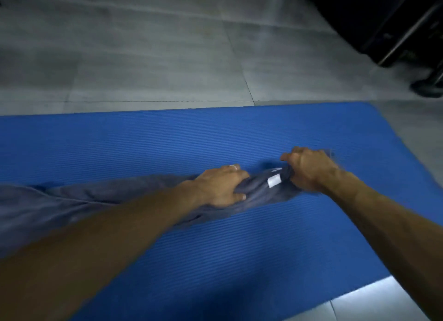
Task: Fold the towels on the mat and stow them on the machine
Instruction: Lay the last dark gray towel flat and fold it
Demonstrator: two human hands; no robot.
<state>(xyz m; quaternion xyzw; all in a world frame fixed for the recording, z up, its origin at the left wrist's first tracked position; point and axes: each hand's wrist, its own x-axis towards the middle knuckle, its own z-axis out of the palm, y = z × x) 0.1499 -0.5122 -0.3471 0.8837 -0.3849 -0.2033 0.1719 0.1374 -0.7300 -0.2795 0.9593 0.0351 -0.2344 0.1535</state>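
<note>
A grey-blue towel [72,198] lies bunched in a long strip across the blue ribbed mat [167,141], running from the left edge toward the middle. A white label [274,180] shows on its right end. My left hand [220,186], a ring on one finger, grips the bunched cloth just left of the label. My right hand [309,169] grips the towel's right end, fingers curled round the fabric. Both forearms reach in from the bottom of the view and cover part of the towel.
Grey floor tiles [143,57] lie beyond the mat's far edge. A dark machine frame [395,28] with metal bars stands at the top right, with a black foot [426,88] on the floor. A bright tile patch [383,304] shows at the bottom right.
</note>
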